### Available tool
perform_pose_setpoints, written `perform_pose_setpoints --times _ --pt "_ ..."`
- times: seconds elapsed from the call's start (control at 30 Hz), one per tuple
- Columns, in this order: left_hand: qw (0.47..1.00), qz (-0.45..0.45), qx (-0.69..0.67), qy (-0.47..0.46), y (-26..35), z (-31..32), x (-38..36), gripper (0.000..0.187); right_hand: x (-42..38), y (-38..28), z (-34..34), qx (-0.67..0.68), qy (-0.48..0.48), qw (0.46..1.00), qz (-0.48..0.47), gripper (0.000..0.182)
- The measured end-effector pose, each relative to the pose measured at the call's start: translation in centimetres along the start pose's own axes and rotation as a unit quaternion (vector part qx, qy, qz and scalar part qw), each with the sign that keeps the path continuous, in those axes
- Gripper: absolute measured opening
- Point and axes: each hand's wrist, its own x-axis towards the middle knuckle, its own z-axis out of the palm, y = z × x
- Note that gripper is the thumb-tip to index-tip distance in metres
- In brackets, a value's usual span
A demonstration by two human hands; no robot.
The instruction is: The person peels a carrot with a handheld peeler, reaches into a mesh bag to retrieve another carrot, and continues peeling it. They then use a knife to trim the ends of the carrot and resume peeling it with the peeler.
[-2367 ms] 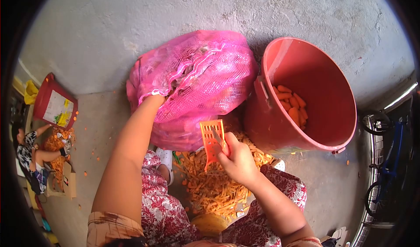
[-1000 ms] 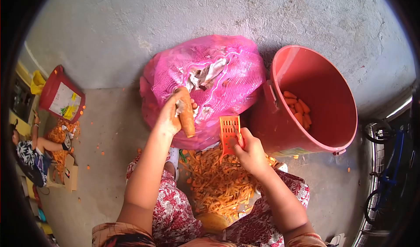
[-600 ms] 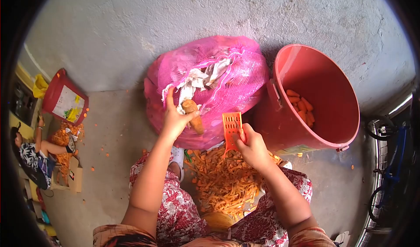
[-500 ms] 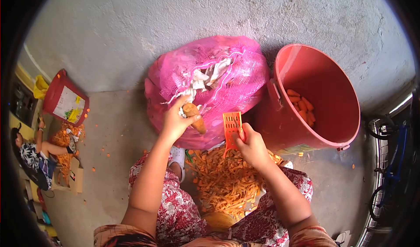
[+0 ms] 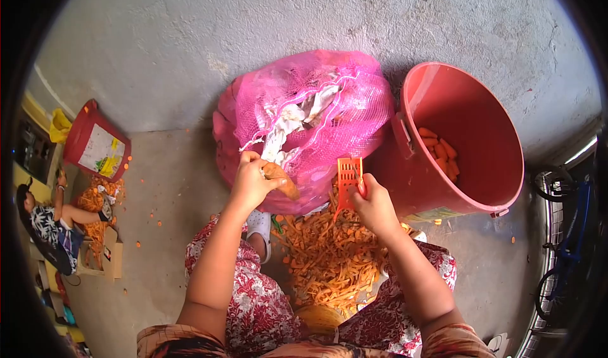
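Note:
My left hand (image 5: 250,185) is closed around a brownish, unpeeled carrot (image 5: 283,179), held in front of the pink mesh sack (image 5: 364,101). White crumpled material (image 5: 288,125) shows at the sack's opening, just above that hand. In my right hand (image 5: 379,209) is an orange plastic peeler (image 5: 349,177) with a slotted flat face, pointing up and away from me. The peeler and the carrot are apart. Below both hands, a heap of orange peelings (image 5: 332,266) lies on the floor between my legs.
A big red bin (image 5: 421,196) at right holds several peeled carrots (image 5: 445,155). Behind the sack stands a grey wall (image 5: 285,16). Far left, another person (image 5: 54,222) sits by a red bucket (image 5: 95,144) and more peelings (image 5: 95,203). A blue bicycle (image 5: 570,231) is far right.
The carrot in my left hand has turned and dropped slightly at its upper end. My right hand has moved a little to the right with the peeler, which is now more upright.

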Motion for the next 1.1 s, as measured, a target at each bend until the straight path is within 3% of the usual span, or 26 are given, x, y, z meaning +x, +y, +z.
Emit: perform_pose_setpoints --times 0.1,0.2,0.3,0.33,0.37,0.4,0.43,0.47,0.57,0.73,0.93,1.07,1.1 --pt "0.995 0.056 0.039 0.066 2.6 -1.1 -0.8 0.041 0.5 0.3 -0.7 0.025 0.022 0.999 0.006 0.018" --pt "0.965 0.109 0.195 0.135 6.4 -3.1 -1.8 0.042 0.9 0.5 -1.4 0.085 0.060 0.994 0.027 0.014" --pt "0.987 0.114 0.010 0.114 7.2 -3.5 -2.5 0.042 1.0 -0.3 -2.6 0.270 0.016 0.959 0.084 0.012" --pt "0.979 0.164 0.028 0.117 7.8 -3.8 -2.9 0.043 1.0 -0.5 -2.9 0.330 0.013 0.939 0.098 0.011" --pt "0.984 0.082 -0.136 0.077 7.8 -3.4 -3.3 0.042 1.1 -0.3 -3.1 0.338 0.023 0.935 0.104 0.011" --pt "0.955 -0.003 -0.296 0.033 7.6 -2.7 -3.7 0.041 1.3 0.2 -3.2 0.346 0.032 0.931 0.110 0.011" --pt "0.891 -0.090 -0.444 -0.014 7.4 -2.0 -4.1 0.040 1.3 0.4 -3.3 0.355 0.041 0.927 0.117 0.011" --pt "0.846 -0.147 -0.511 -0.040 7.2 -1.6 -4.3 0.031 1.2 0.1 -3.2 0.376 0.058 0.919 0.105 0.010" --pt "0.665 -0.229 -0.702 -0.112 6.1 1.0 -5.9 0.032 1.2 0.6 -3.2 0.431 0.053 0.893 0.118 0.010" --pt "0.624 -0.201 -0.732 -0.187 5.4 3.0 -5.3 0.034 1.0 -0.1 -2.8 0.410 0.082 0.904 0.091 0.011" --pt "0.517 -0.224 -0.792 -0.234 5.3 4.8 -4.5 0.037 0.5 -1.2 -1.9 0.349 0.069 0.933 0.050 0.013" --pt "0.570 -0.295 -0.749 -0.162 7.2 5.8 -4.4 0.032 0.2 -1.7 -0.6 0.375 0.067 0.924 -0.023 0.013" --pt "0.549 -0.278 -0.764 -0.195 7.0 5.9 -4.5 0.033 0.3 -1.6 -0.3 0.370 0.068 0.926 -0.038 0.015"
